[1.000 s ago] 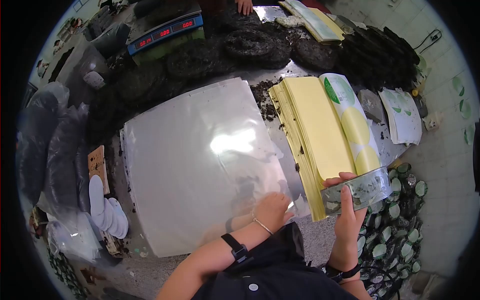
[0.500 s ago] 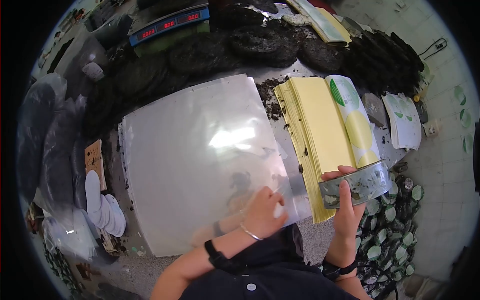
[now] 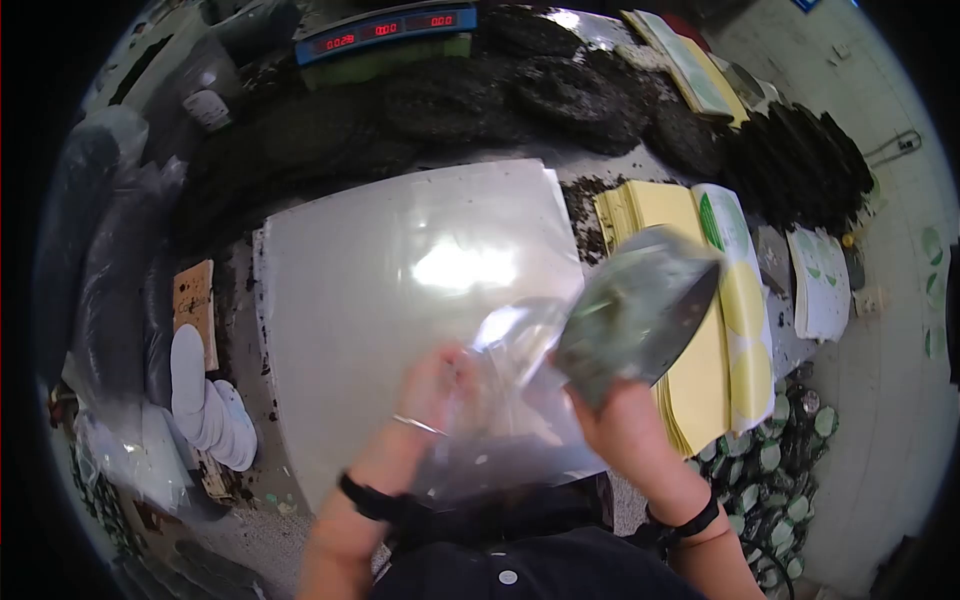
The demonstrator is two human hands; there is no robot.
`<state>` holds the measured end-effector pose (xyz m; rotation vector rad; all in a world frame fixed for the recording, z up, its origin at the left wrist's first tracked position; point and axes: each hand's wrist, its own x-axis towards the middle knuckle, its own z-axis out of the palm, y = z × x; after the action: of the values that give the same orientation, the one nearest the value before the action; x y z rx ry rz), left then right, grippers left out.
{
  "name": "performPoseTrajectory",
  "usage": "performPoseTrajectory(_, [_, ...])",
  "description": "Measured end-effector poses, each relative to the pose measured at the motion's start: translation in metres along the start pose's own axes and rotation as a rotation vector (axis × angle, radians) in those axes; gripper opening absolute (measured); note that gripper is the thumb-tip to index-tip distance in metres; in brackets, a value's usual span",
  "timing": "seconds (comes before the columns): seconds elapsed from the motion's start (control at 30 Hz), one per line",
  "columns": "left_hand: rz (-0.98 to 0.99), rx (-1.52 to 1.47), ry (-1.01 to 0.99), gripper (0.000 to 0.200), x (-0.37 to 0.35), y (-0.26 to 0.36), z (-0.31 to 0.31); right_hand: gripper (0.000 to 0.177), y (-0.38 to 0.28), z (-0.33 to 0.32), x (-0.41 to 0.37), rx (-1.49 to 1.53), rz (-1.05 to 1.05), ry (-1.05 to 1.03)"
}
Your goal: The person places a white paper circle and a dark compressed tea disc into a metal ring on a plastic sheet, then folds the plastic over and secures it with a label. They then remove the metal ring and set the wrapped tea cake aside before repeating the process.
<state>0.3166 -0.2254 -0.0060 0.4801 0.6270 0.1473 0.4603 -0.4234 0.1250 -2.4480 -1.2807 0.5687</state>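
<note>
My left hand (image 3: pixel 438 385), wearing a bracelet, is closed over the stack of clear plastic sheets (image 3: pixel 340 300). Its fingers pinch a lifted, crumpled plastic sheet (image 3: pixel 525 345), blurred by motion. In my right hand (image 3: pixel 625 425) is a round, shiny grey metal piece (image 3: pixel 630 310), tilted up and smeared. It looks like a wide, shallow ring or tin, gripped by its lower edge. Behind it, overlapped in this view, lies a stack of yellow paper sheets (image 3: pixel 700 400), with a white, green and yellow printed sheet (image 3: pixel 745 330) curled along its right side.
Dark pressed round cakes (image 3: pixel 440 100) line the back, beneath a blue scale (image 3: pixel 390 30) with red digits. White oval pieces (image 3: pixel 205 410) and a cardboard piece (image 3: pixel 195 300) lie left. Many green-and-white wrapped pieces (image 3: pixel 765 460) are heaped low right; printed sheets (image 3: pixel 820 280) lie beyond.
My right hand has swung the metal piece up and left, tilting it. My left hand has moved left and lifted a plastic sheet's near right part. The view has shifted slightly.
</note>
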Motion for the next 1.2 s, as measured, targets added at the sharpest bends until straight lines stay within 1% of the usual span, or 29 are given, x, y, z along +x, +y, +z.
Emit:
performPoseTrajectory(0.03, [-0.099, -0.473, 0.152, 0.023, -0.003, 0.065, 0.001, 0.031, -0.015, 0.017, 0.002, -0.031, -0.138, -0.098])
performPoseTrajectory(0.07, [0.032, -0.270, 0.022, 0.021, -0.018, 0.124, 0.008, 0.030, -0.028, 0.042, 0.000, -0.108, -0.210, -0.214])
performPoseTrajectory(0.1, [0.163, -0.060, -0.095, 0.020, -0.040, 0.169, 0.018, 0.022, -0.046, 0.057, 0.004, -0.175, -0.282, -0.387])
performPoseTrajectory(0.17, [0.300, 0.452, -0.089, 0.013, -0.062, 0.178, 0.089, 0.021, -0.061, 0.095, 0.020, -0.150, -0.434, -0.455])
performPoseTrajectory(0.2, [0.243, 0.522, -0.252, 0.007, -0.065, 0.157, 0.103, 0.023, -0.066, 0.108, 0.026, -0.148, -0.460, -0.350])
performPoseTrajectory(0.23, [0.154, 0.595, -0.321, 0.008, -0.069, 0.132, 0.121, 0.025, -0.068, 0.130, 0.033, -0.141, -0.482, -0.239])
performPoseTrajectory(0.27, [0.132, 0.686, -0.427, 0.010, -0.064, 0.099, 0.124, 0.036, -0.047, 0.206, 0.015, 0.477, -0.280, -0.149])
performPoseTrajectory(0.3, [0.166, 0.718, -0.477, 0.014, -0.056, 0.058, 0.119, 0.041, -0.062, 0.172, 0.013, 0.074, -0.480, 0.093])
performPoseTrajectory(0.33, [0.214, 0.829, -0.444, 0.015, -0.043, 0.012, 0.107, 0.043, -0.061, 0.160, 0.002, -0.014, -0.515, 0.128])
performPoseTrajectory(0.37, [0.393, 0.966, -0.488, 0.017, -0.031, -0.021, 0.093, 0.047, -0.060, 0.148, -0.010, -0.102, -0.549, 0.166])
performPoseTrajectory(0.43, [0.255, 1.070, -0.542, 0.019, -0.003, -0.078, 0.057, 0.043, -0.037, 0.143, -0.062, -0.188, -0.663, -0.202])
performPoseTrajectory(0.47, [0.271, 1.129, -0.561, 0.019, -0.006, -0.095, 0.055, 0.037, -0.036, 0.133, -0.069, -0.079, -0.604, -0.396])
performPoseTrajectory(0.5, [0.286, 1.179, -0.577, 0.020, -0.010, -0.107, 0.056, 0.037, -0.034, 0.125, -0.068, -0.084, -0.605, -0.399])
performPoseTrajectory(0.53, [0.266, 1.105, -0.671, 0.019, -0.013, -0.108, 0.064, 0.035, -0.032, 0.114, -0.064, -0.020, -0.592, -0.590])
performPoseTrajectory(0.57, [0.264, 1.094, -0.666, 0.019, -0.009, -0.113, 0.059, 0.032, -0.032, 0.108, -0.064, 0.052, -0.572, -0.778])
performPoseTrajectory(0.6, [0.418, 1.183, -0.552, 0.018, 0.003, -0.116, 0.047, 0.034, -0.036, 0.115, -0.065, 0.113, -0.554, -0.578])
performPoseTrajectory(0.63, [0.568, 1.273, -0.435, 0.017, 0.008, -0.113, 0.039, 0.050, -0.002, 0.165, -0.070, 0.075, -0.668, -0.299])
performPoseTrajectory(0.7, [0.502, 1.105, -0.337, 0.018, 0.003, -0.064, 0.042, 0.052, -0.009, 0.162, -0.039, 0.039, -0.781, -0.067])
performPoseTrajectory(0.73, [0.559, 1.112, -0.357, 0.019, 0.002, -0.047, 0.047, 0.052, -0.015, 0.160, -0.025, 0.037, -0.797, -0.064])
performPoseTrajectory(0.77, [0.606, 1.112, -0.373, 0.019, -0.004, -0.038, 0.052, 0.048, -0.024, 0.159, -0.019, 0.233, -0.752, -0.017])
performPoseTrajectory(0.83, [0.529, 1.146, -0.495, 0.021, -0.018, -0.032, 0.076, 0.044, -0.038, 0.157, -0.003, 0.441, -0.699, 0.035])
performPoseTrajectory(0.9, [0.420, 1.119, -0.646, 0.022, -0.058, -0.020, 0.111, 0.038, -0.045, 0.151, 0.029, -0.074, -0.907, 0.107])
performPoseTrajectory(0.93, [0.425, 1.124, -0.642, 0.022, -0.069, -0.024, 0.118, 0.038, -0.047, 0.151, 0.037, -0.075, -0.914, 0.112])
performPoseTrajectory(1.0, [0.540, 1.141, -0.660, 0.022, -0.086, -0.036, 0.122, 0.036, -0.054, 0.151, 0.048, -0.101, -0.804, -0.059])
performPoseTrajectory(1.03, [0.550, 1.151, -0.657, 0.022, -0.091, -0.038, 0.119, 0.036, -0.057, 0.148, 0.049, -0.105, -0.814, -0.050])
performPoseTrajectory(1.1, [0.527, 1.232, -0.499, 0.020, -0.098, -0.044, 0.107, 0.033, -0.061, 0.146, 0.037, -0.191, -0.822, 0.143])
performPoseTrajectory(1.13, [0.451, 1.256, -0.486, 0.020, -0.096, -0.049, 0.101, 0.043, -0.067, 0.153, 0.027, -0.136, -0.754, 0.380])
performPoseTrajectory(1.17, [0.452, 1.255, -0.491, 0.020, -0.097, -0.058, 0.095, 0.049, -0.058, 0.154, 0.007, -0.162, -0.671, 0.173])
performPoseTrajectory(1.2, [0.402, 1.237, -0.488, 0.019, -0.098, -0.068, 0.088, 0.055, -0.031, 0.169, -0.016, -0.182, -0.683, 0.046])
